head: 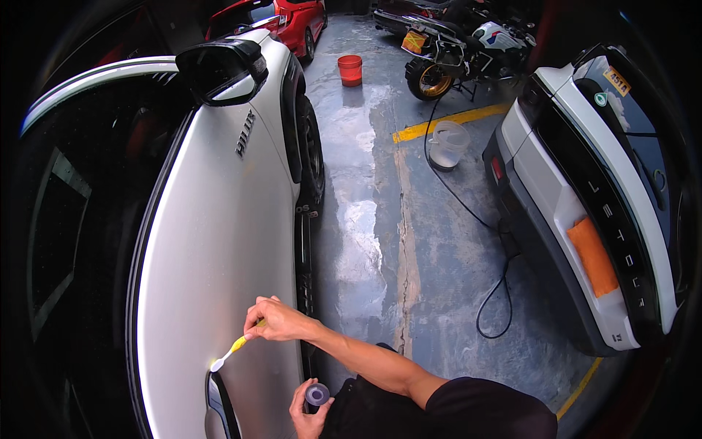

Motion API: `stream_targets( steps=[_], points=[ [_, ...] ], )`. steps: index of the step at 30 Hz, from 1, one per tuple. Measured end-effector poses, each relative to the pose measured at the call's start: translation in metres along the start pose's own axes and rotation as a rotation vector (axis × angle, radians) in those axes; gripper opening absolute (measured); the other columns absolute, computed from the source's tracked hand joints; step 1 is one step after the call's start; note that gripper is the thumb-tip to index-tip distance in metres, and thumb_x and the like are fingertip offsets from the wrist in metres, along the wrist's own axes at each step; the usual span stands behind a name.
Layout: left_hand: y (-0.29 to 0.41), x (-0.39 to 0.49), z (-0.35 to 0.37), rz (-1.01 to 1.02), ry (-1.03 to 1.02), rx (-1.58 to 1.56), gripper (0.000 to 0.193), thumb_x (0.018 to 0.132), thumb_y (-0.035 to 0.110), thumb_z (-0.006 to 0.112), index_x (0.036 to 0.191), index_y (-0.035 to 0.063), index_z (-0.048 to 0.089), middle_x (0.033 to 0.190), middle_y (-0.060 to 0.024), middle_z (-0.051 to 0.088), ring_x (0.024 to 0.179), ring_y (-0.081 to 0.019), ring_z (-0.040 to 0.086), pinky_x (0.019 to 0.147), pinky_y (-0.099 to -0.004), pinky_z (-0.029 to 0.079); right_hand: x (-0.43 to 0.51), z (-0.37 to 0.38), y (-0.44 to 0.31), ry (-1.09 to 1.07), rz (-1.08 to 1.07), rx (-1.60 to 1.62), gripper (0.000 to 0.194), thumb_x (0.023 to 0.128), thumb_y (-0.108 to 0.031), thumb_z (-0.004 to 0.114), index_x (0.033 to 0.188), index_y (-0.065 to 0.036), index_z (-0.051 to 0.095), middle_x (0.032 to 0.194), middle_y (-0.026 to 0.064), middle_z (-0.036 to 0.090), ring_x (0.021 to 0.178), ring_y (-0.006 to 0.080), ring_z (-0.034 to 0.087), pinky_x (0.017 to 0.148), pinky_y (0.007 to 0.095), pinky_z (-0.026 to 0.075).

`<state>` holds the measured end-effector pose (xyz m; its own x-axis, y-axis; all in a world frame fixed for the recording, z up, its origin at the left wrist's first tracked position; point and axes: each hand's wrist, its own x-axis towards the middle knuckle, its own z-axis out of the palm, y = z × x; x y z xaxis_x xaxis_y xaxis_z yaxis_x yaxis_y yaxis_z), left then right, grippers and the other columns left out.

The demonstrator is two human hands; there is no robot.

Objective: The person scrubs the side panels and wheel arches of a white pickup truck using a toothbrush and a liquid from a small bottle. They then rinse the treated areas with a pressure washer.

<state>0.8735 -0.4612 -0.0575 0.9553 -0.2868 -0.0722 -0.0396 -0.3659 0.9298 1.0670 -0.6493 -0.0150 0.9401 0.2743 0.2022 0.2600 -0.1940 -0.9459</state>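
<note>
My right hand [279, 319] grips the yellow handle of a toothbrush [235, 349]. The brush's white head touches or nearly touches the white car door [219, 263], at the upper end of the door handle [219, 403]. Lower down, near my body, my left hand [307, 414] holds a small round container [317, 394], its circular top facing up. What is inside it cannot be made out. The door belongs to a white Toyota Hilux with a black side mirror [219, 71] and a dark side window [98, 219].
A white Jetour car [526, 159] stands to my right, an orange cloth [592, 258] on its rear. Across the wet floor [356, 247] are a clear bucket [448, 144], a black hose [458, 200], a red bucket [350, 71], a motorcycle [460, 52] and a red car [296, 22].
</note>
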Motion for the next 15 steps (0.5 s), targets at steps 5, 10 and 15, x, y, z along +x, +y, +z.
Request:
stream_targets(
  steps=[5,10,15],
  points=[
    [0.025,0.060,0.018,0.016,-0.099,-0.051,0.061,0.073,0.000,0.092,0.130,0.0002,0.070,0.133,-0.0151,0.071,0.125,-0.0285,0.068,0.111,-0.0427,0.052,-0.025,-0.067,0.039,0.041,0.142,0.211,0.020,0.096,-0.025,0.084,0.103,-0.007,0.084,0.089,0.0026,0.074,0.093,0.0162,0.061,0.087,0.0353,0.050],
    [0.040,0.162,0.071,0.197,-0.166,-0.048,0.063,0.074,0.001,0.091,0.133,0.0011,0.068,0.141,-0.0179,0.066,0.133,-0.0325,0.063,0.113,-0.0440,0.050,-0.066,-0.155,0.102,0.229,0.241,0.550,0.022,0.103,-0.019,0.077,0.115,-0.001,0.081,0.097,0.0021,0.076,0.095,0.0096,0.066,0.085,0.0278,0.052],
    [0.088,0.265,0.149,0.208,-0.221,-0.159,0.062,0.079,0.002,0.089,0.137,0.0003,0.066,0.149,-0.0174,0.060,0.139,-0.0318,0.058,0.119,-0.0433,0.045,-0.088,-0.236,0.126,0.371,0.316,0.579,0.022,0.106,-0.015,0.072,0.121,-0.001,0.079,0.098,0.0015,0.075,0.093,0.0081,0.064,0.081,0.0258,0.051]
  ],
)
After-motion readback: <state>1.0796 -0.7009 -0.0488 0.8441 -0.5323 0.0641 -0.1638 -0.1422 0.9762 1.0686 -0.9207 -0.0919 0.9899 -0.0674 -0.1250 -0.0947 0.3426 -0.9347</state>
